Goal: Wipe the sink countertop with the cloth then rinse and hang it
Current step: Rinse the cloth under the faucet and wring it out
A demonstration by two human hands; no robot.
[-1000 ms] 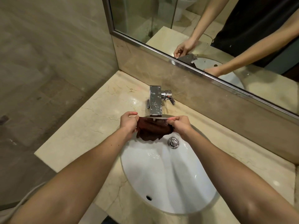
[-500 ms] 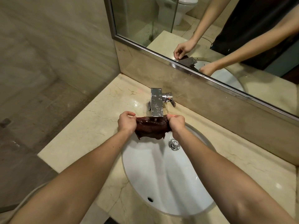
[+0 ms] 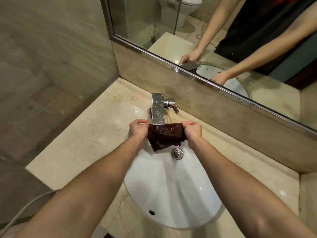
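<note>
Your left hand and right hand each have fingers clamped on an upper corner of the dark brown cloth. You've got the cloth stretched flat between them, top edge taut, right under the outlet of the chrome faucet. It looks wet and glossy; the lower part hangs in loose folds into the back of the white sink, just above and left of the chrome drain plug. Can't tell if water is running. Faucet lever sticks out on the right side. Beige marble surface around the basin shows wet patches near the faucet base. Mirror behind reflects both your forearms and the cloth.
</note>
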